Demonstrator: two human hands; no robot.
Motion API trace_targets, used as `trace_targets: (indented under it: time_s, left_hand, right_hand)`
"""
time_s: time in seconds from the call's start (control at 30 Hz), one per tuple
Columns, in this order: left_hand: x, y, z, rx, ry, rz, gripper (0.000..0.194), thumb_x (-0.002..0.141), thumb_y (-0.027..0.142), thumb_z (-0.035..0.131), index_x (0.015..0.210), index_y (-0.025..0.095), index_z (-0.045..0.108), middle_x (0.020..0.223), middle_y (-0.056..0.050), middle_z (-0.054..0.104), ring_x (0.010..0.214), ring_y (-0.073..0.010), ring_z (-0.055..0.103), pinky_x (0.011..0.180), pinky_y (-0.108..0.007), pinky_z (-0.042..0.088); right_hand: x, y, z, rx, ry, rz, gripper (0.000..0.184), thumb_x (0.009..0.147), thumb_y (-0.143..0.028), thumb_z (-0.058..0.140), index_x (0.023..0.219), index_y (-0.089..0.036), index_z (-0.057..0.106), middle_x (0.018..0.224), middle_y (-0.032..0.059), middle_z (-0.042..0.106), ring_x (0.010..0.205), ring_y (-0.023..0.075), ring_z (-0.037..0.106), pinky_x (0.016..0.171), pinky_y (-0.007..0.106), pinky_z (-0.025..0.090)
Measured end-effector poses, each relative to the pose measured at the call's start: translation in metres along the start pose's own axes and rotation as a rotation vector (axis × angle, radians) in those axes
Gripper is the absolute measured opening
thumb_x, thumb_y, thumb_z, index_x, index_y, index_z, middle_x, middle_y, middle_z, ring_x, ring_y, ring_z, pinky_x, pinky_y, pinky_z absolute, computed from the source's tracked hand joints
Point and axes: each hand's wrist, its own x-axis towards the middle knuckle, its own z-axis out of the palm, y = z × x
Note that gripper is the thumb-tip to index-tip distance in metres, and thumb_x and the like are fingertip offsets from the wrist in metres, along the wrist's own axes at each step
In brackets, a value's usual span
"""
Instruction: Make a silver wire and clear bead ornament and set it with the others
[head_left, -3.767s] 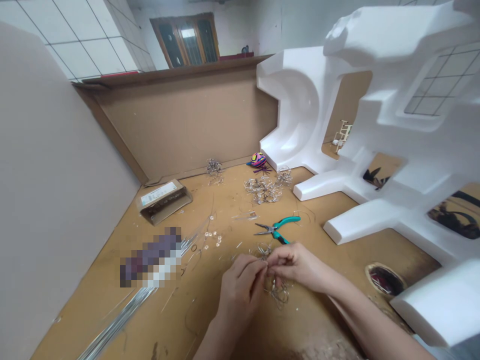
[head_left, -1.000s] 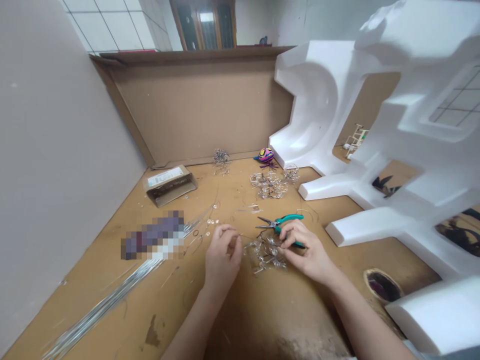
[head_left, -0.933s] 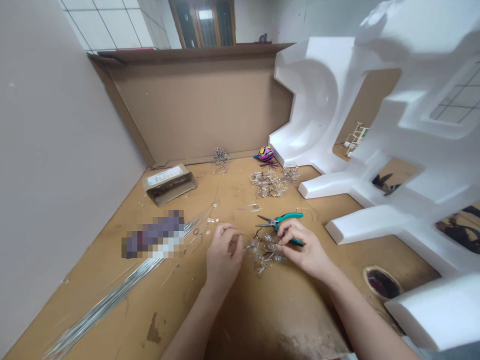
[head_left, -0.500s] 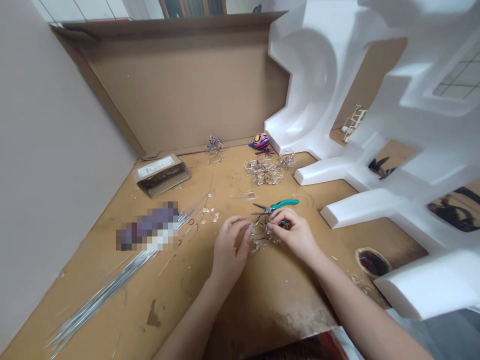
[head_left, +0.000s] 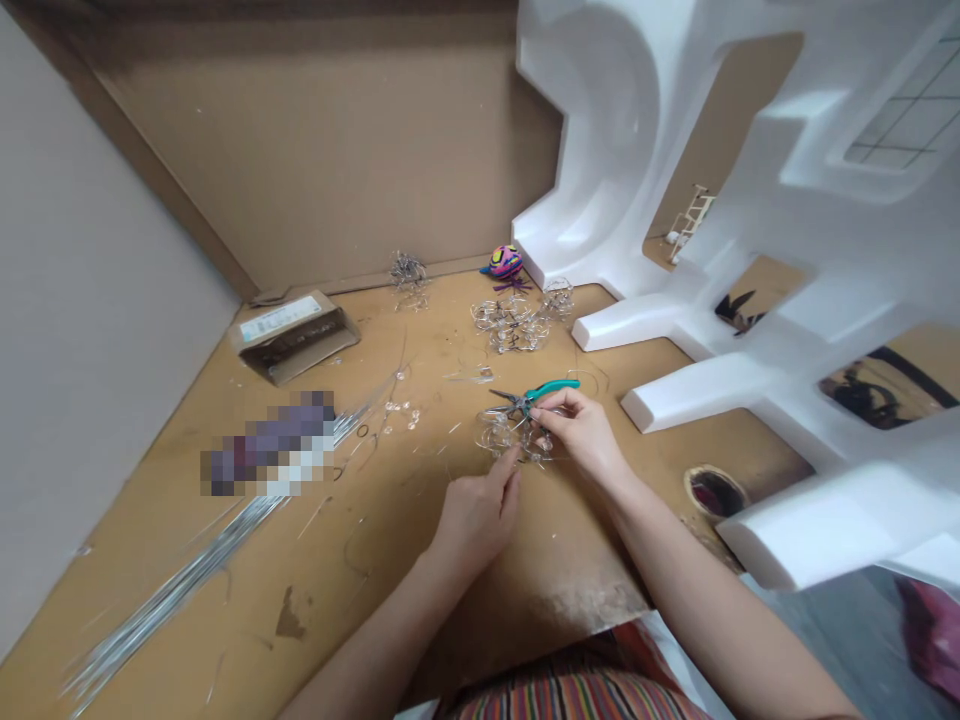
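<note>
A small tangle of thin silver wire with clear beads (head_left: 511,438) lies on the brown board (head_left: 420,600) between my hands. My right hand (head_left: 581,435) pinches its right side with fingers closed. My left hand (head_left: 480,510) lies just below it, with the fingers drawn together and the tips touching the tangle's lower edge. Teal-handled pliers (head_left: 536,394) lie on the board right behind the tangle, untouched.
More wire-and-bead clusters (head_left: 514,325) and a bright multicoloured ball (head_left: 502,263) sit near the back. A small cardboard box (head_left: 292,335) lies at left, and a bundle of straight wires (head_left: 187,580) runs to the lower left. Big white foam blocks (head_left: 750,250) fill the right. Loose beads (head_left: 397,410) dot the board.
The view has tilted down and my lap has come into sight. My left hand has dropped back below the wire tangle; my right hand still pinches it by the pliers.
</note>
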Motion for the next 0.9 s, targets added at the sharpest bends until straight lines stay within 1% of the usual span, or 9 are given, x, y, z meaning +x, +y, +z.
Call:
trace_targets:
  time_s: [0.1, 0.2, 0.37, 0.5, 0.63, 0.7, 0.8, 0.87, 0.9]
  left_hand:
    - [0.003, 0.003, 0.006, 0.135, -0.128, -0.053, 0.037, 0.086, 0.024, 0.037, 0.12, 0.014, 0.048, 0.068, -0.008, 0.07, 0.056, -0.02, 0.064, 0.052, -0.025, 0.042]
    - [0.005, 0.002, 0.007, 0.115, -0.173, -0.09, 0.032, 0.086, 0.024, 0.038, 0.115, 0.016, 0.051, 0.071, -0.008, 0.07, 0.061, -0.0223, 0.066, 0.054, -0.027, 0.042]
    - [0.009, -0.003, -0.001, -0.192, -0.084, -0.163, 0.015, 0.085, 0.027, 0.042, 0.092, 0.02, 0.053, 0.063, 0.0, 0.065, 0.058, -0.0161, 0.062, 0.056, -0.023, 0.04]
    - [0.009, -0.009, -0.007, -0.439, -0.025, -0.198, 0.015, 0.086, 0.031, 0.04, 0.088, 0.021, 0.052, 0.051, 0.005, 0.055, 0.048, -0.0115, 0.053, 0.052, -0.02, 0.037]
    - [0.008, -0.011, -0.004, -0.618, 0.014, -0.239, 0.017, 0.084, 0.034, 0.043, 0.085, 0.02, 0.052, 0.049, 0.005, 0.053, 0.046, -0.0098, 0.048, 0.05, -0.019, 0.035]
    - [0.008, -0.011, -0.003, -0.692, 0.011, -0.252, 0.017, 0.084, 0.034, 0.045, 0.085, 0.019, 0.053, 0.049, 0.005, 0.053, 0.044, -0.0087, 0.046, 0.047, -0.018, 0.033]
    - [0.009, -0.01, -0.005, -0.844, -0.023, -0.287, 0.018, 0.083, 0.036, 0.047, 0.086, 0.019, 0.052, 0.048, 0.006, 0.053, 0.039, -0.0066, 0.041, 0.042, -0.017, 0.031]
    - [0.01, -0.011, -0.01, -0.965, -0.042, -0.32, 0.021, 0.082, 0.038, 0.049, 0.086, 0.018, 0.051, 0.047, 0.006, 0.053, 0.035, -0.0057, 0.038, 0.038, -0.016, 0.029]
    - [0.011, -0.012, -0.013, -1.02, -0.041, -0.338, 0.022, 0.081, 0.039, 0.049, 0.086, 0.018, 0.051, 0.046, 0.006, 0.053, 0.034, -0.0054, 0.037, 0.036, -0.016, 0.028]
  right_hand:
    - [-0.001, 0.001, 0.0, 0.016, -0.015, 0.001, 0.029, 0.055, -0.03, 0.075, 0.063, -0.018, 0.049, 0.059, -0.0023, 0.059, 0.043, 0.0088, 0.051, 0.04, 0.023, 0.045]
    - [-0.002, 0.002, -0.001, 0.033, -0.042, 0.023, 0.029, 0.056, -0.031, 0.075, 0.065, -0.018, 0.05, 0.06, -0.0025, 0.059, 0.046, 0.0092, 0.052, 0.043, 0.024, 0.047]
    - [-0.003, -0.002, -0.001, 0.042, -0.12, 0.028, 0.026, 0.061, -0.032, 0.072, 0.074, -0.018, 0.056, 0.068, -0.0002, 0.062, 0.064, 0.0124, 0.059, 0.057, 0.025, 0.051]
    - [-0.004, -0.006, -0.001, 0.016, -0.169, -0.001, 0.03, 0.065, -0.033, 0.069, 0.089, -0.02, 0.056, 0.093, 0.0033, 0.062, 0.077, 0.0146, 0.062, 0.064, 0.026, 0.051]
    - [-0.005, -0.007, -0.004, -0.078, -0.216, -0.038, 0.032, 0.067, -0.032, 0.068, 0.093, -0.02, 0.055, 0.107, 0.006, 0.058, 0.076, 0.0141, 0.063, 0.07, 0.029, 0.05]
    - [-0.007, -0.007, -0.005, -0.133, -0.274, -0.045, 0.034, 0.066, -0.028, 0.069, 0.096, -0.02, 0.055, 0.106, 0.0053, 0.059, 0.074, 0.0134, 0.062, 0.072, 0.03, 0.049]
    - [-0.011, -0.008, -0.005, -0.153, -0.39, -0.038, 0.037, 0.068, -0.022, 0.064, 0.103, -0.022, 0.053, 0.089, 0.0024, 0.064, 0.074, 0.0145, 0.061, 0.072, 0.03, 0.047]
    - [-0.012, -0.01, -0.005, -0.16, -0.411, -0.055, 0.036, 0.07, -0.018, 0.059, 0.105, -0.021, 0.051, 0.076, 0.0003, 0.063, 0.073, 0.0149, 0.061, 0.07, 0.029, 0.046]
    - [-0.013, -0.011, -0.005, -0.17, -0.4, -0.071, 0.036, 0.069, -0.017, 0.057, 0.104, -0.021, 0.051, 0.074, -0.0001, 0.063, 0.071, 0.0144, 0.06, 0.069, 0.029, 0.046]
